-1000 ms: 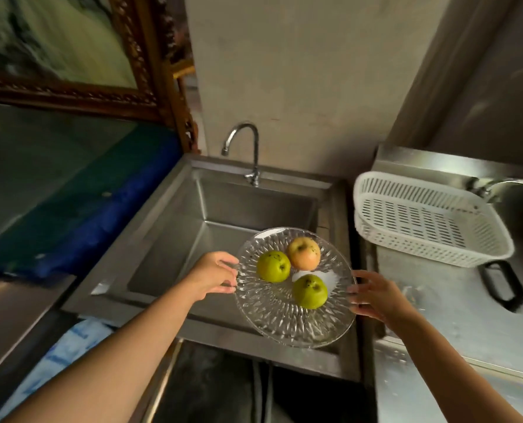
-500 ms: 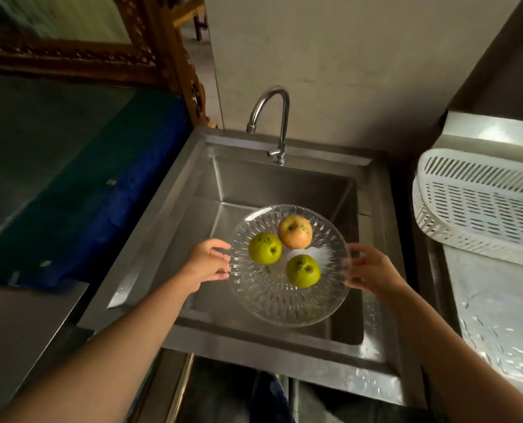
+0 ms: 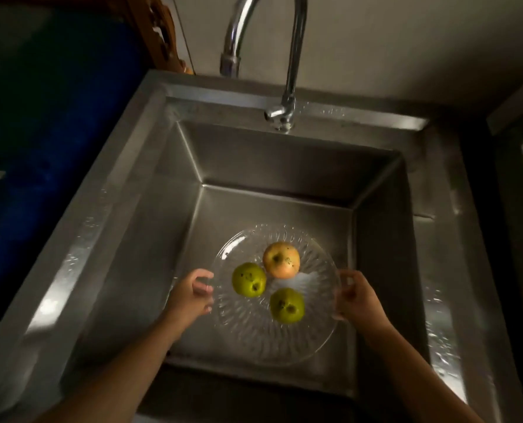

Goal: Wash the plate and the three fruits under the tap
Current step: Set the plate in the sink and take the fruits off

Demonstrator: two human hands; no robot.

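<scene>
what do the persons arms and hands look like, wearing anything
Both forearms are bare up to the frame edge, with no sleeves in view. The left hand and right hand wear no gloves; no rings, watch or bracelets are visible in the dim light.

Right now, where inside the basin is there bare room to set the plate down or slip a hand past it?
Bare steel floor of the sink lies between the plate and the left wall, and behind the plate toward the back wall below the tap. It is tight on the right: the right hand sits close to that wall. The left hand grips the opposite rim.
</scene>
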